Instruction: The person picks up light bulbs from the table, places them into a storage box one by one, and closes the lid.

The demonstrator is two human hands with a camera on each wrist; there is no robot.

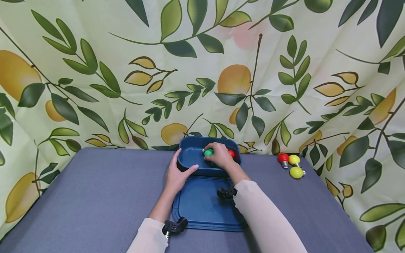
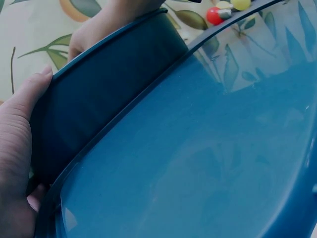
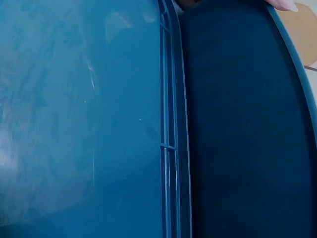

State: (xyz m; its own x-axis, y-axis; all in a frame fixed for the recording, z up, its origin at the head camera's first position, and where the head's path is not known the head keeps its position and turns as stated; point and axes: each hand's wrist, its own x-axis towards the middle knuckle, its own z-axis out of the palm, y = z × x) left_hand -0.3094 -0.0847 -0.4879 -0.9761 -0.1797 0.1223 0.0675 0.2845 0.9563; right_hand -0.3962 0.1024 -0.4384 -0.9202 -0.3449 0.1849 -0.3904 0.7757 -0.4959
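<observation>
A blue plastic box [image 1: 205, 171] stands at the far side of the table. My left hand [image 1: 176, 177] holds its near left corner, with the thumb over the near rim; the left wrist view shows that thumb against the box wall [image 2: 99, 89]. Inside the box, my right hand [image 1: 220, 154] pinches a green light bulb [image 1: 208, 152], its metal base pointing left. A red light bulb [image 1: 231, 153] shows behind the right hand, at the box's right side. The right wrist view shows mostly the box's dark outer wall [image 3: 247, 124]; the green bulb is hidden there.
A blue lid [image 1: 205, 203] lies flat on the table just in front of the box, under the forearms. To the right lie a red bulb [image 1: 283, 157] and two yellow bulbs [image 1: 296, 172]. A leaf-patterned cloth [image 1: 190, 70] hangs behind the table [image 1: 120, 196].
</observation>
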